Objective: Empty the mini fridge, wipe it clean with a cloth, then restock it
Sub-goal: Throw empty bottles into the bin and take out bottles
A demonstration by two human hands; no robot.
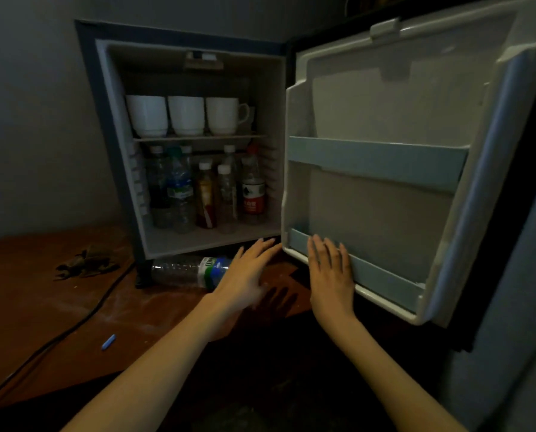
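Head view, fridge: mini fridge (pixel 276 120) at 12 o'clock, door (pixel 385 213) swung toward 2; cups (pixel 185 115) above, bottles (pixel 205 194) below.
Hands: left hand (pixel 248 272) flat-fingered, empty, by the fridge's lower lip; right hand (pixel 330 272) spread on the door's bottom rail, gripping nothing.
Tabletop (pixel 42 307): fallen bottle (pixel 185 271) at the fridge's foot; crumpled cloth (pixel 86 263) at 9.
Doing it well: probably steady the door and lift the front bottles first, upright.

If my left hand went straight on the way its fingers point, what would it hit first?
Most likely the left hand would meet the mini fridge's bottom front lip, near its right end. Depth is hard to judge; slightly higher, it would reach the red-labelled bottle inside.
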